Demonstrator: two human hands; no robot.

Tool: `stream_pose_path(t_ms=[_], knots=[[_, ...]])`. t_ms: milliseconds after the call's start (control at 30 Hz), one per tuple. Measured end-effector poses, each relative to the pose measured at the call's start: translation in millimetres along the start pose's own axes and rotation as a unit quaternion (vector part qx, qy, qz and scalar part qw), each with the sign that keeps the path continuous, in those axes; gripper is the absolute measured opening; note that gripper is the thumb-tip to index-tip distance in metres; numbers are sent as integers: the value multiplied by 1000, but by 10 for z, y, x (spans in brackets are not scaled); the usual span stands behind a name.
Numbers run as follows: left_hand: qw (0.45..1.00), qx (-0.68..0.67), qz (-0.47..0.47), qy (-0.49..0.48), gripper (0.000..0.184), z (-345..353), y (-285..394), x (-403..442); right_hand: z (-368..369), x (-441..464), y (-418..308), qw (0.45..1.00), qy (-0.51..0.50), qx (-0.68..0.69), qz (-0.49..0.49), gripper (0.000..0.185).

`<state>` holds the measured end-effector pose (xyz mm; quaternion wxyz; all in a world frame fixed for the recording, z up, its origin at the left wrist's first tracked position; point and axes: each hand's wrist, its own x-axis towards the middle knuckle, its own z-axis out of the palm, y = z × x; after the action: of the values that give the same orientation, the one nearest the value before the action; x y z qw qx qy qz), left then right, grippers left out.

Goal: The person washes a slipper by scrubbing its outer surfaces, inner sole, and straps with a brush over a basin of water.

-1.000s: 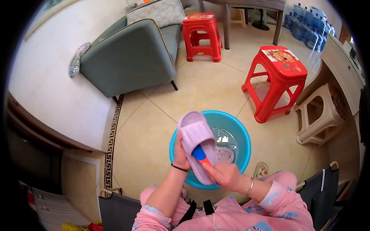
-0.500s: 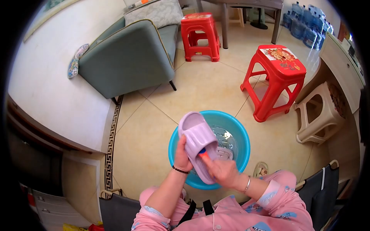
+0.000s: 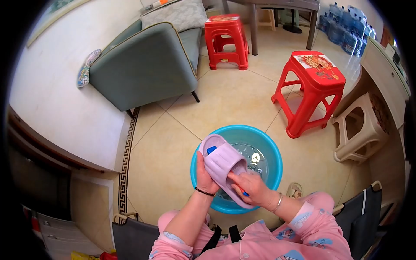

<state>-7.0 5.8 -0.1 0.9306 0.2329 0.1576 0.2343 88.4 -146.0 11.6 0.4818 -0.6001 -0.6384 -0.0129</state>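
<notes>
A light purple slide slipper is tilted above a turquoise basin of water. My left hand is closed around the slipper's left side. My right hand grips a brush with an orange and blue handle, pushed under the slipper's strap. The blue head of the brush shows at the toe opening, and the middle of the brush is hidden beneath the strap. Something lies in the water behind the slipper, mostly covered.
Two red plastic stools stand beyond the basin, with a beige stool at the right. A grey-green sofa stands at the left. Blue water bottles are grouped at the far right. A sandal rests on the floor by my knee.
The brush has slid forward under the strap, so its blue head now shows at the toe end. The slipper has tilted and shifted slightly, and my right hand has moved a little right.
</notes>
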Motion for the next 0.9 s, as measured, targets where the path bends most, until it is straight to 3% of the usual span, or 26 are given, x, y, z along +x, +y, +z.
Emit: stream_pose_path(t_ms=[133, 233, 333, 433, 500, 533, 600, 700, 867, 900], knots=[[999, -14, -33, -18, 74, -74, 35, 57, -142, -2, 4, 999, -30, 25, -35, 51], [1000, -1, -8, -19, 75, 13, 20, 50, -122, -38, -40, 997, -37, -63, -32, 50], [1000, -8, 9, -2, 75, 53, -5, 39, -17, -103, -51, 989, -4, -141, 37, 56], [1000, -1, 31, 1, 75, 48, 28, 15, -28, -59, -94, 993, -21, -104, 51, 54], [999, 11, 39, -5, 75, 50, 42, 22, -83, -4, -219, 992, -19, 23, 120, 43], [999, 11, 40, -5, 75, 44, 39, 30, -84, 7, -221, 992, -19, 22, 120, 43], [999, 25, 37, -16, 74, 31, 11, 46, -88, 18, -216, 969, 12, 116, 220, 38], [998, 54, 27, 1, 73, 136, -102, -22, 90, -63, -143, 958, 79, 84, 262, 32], [998, 52, 0, 27, 75, 113, -87, -37, 54, -20, -24, 955, 81, 129, 255, 21], [999, 49, -6, 13, 76, 86, -12, -15, 5, 12, -38, 953, 44, 164, 250, 22]])
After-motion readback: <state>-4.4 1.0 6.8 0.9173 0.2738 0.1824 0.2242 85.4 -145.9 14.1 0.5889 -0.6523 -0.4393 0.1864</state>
